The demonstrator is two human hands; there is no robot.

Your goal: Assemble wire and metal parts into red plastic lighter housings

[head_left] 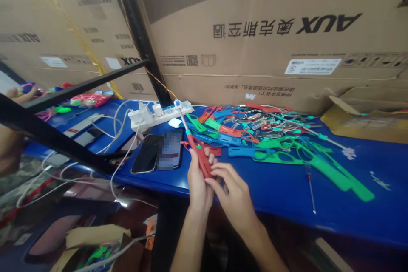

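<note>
My left hand (197, 182) is wrapped around the handle of a red long-nosed lighter (201, 158). The lighter's metal tube points up and away, with a teal collar where it meets the handle. My right hand (234, 191) has its thumb and fingers pinched at the handle's lower end. Behind my hands lies a pile of lighter parts: green casings (325, 170), a blue casing (245, 153), orange ones, clear fuel tanks (256, 123) and metal tubes. A screwdriver (310, 189) with a clear reddish handle rests to the right.
Two phones (145, 153) lie left of my hands on the blue table (274, 191), near a white power strip (143, 119) with trailing cables. A black metal frame (63, 136) crosses the left side. Another person's hand (24, 93) shows far left. Large cardboard boxes (255, 59) stand behind.
</note>
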